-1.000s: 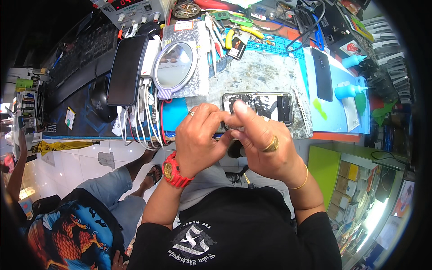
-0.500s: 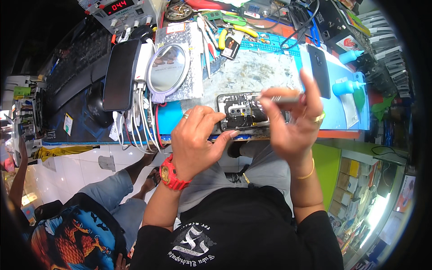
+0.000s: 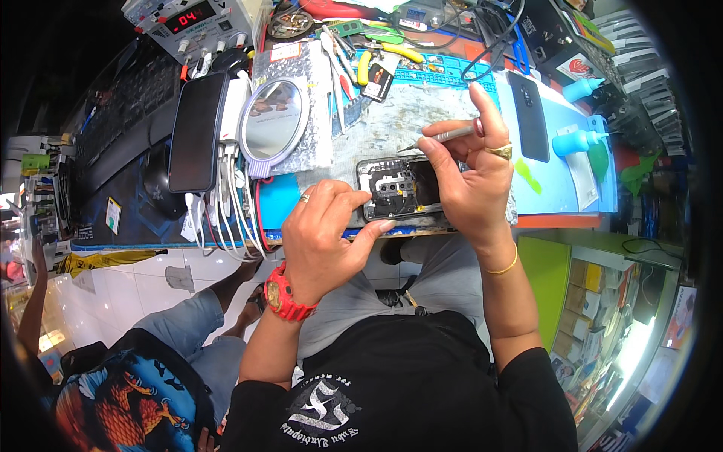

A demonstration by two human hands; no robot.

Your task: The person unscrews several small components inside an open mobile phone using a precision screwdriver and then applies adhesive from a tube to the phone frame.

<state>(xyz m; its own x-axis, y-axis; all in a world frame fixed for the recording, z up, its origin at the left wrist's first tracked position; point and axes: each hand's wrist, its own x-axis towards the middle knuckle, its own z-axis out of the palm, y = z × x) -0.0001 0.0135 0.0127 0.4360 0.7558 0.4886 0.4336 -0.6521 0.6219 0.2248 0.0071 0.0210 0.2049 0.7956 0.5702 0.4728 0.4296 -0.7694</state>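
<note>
An opened phone [image 3: 393, 188] lies flat at the front edge of the bench, its inner parts and camera cluster bare. Steadying its left end, my left hand [image 3: 320, 226] has the index finger on the short edge and the thumb on the near edge. My right hand [image 3: 482, 177] pinches a slim silver precision screwdriver [image 3: 452, 135], red at its rear end. Its thin tip points left, above the phone's far edge and apart from it. The right hand and wrist cover the phone's right end.
A grey worn mat [image 3: 399, 113] lies beyond the phone. To the left are a round mirror [image 3: 277, 117], a black phone [image 3: 199, 132] and white cables [image 3: 230, 196]. Yellow-handled pliers [image 3: 364, 68] lie at the back. Rightward stand blue bottles [image 3: 576, 143] beside another dark phone [image 3: 529, 117]. A person sits at left.
My right hand has shifted slightly left and turned the screwdriver so its tip points left over the phone's far edge. My left hand stays on the phone. The whole view has shifted slightly.
</note>
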